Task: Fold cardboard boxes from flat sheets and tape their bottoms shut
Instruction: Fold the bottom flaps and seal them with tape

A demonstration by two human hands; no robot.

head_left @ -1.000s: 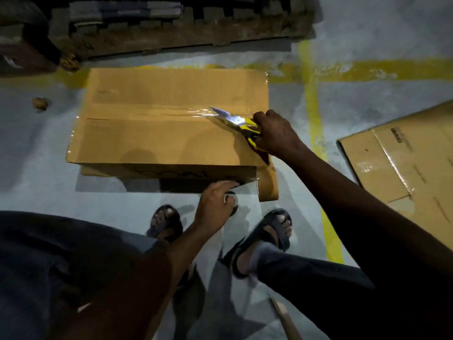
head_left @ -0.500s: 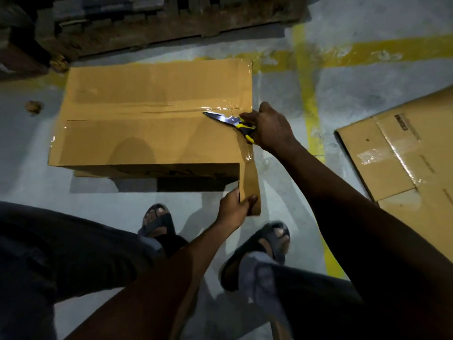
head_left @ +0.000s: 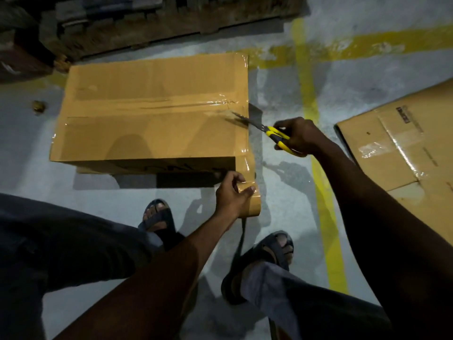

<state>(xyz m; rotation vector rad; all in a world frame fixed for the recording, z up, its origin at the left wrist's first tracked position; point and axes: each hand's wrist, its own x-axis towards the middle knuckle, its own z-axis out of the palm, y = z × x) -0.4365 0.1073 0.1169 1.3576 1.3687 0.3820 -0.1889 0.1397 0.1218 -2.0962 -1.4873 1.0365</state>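
Note:
A folded cardboard box [head_left: 152, 94] lies bottom-up on the concrete floor, with clear tape along its middle seam and down its right edge. My left hand [head_left: 231, 195] grips the tape roll [head_left: 250, 204] just below the box's near right corner, the tape strip still running up onto the box. My right hand [head_left: 297, 136] holds yellow-handled scissors [head_left: 262, 127] to the right of the box. Their blades point left at the box's right edge, near the seam's end.
Flattened cardboard sheets [head_left: 411, 148] lie on the floor at the right. A wooden pallet [head_left: 152, 18] runs along the far side. Yellow floor lines [head_left: 318, 168] cross to the right of the box. My sandalled feet [head_left: 159, 217] stand just in front of it.
My right hand drew the scissors rightward, off the box top to beyond its right edge. My left hand moved from the box's near side to the tape roll and keeps holding it.

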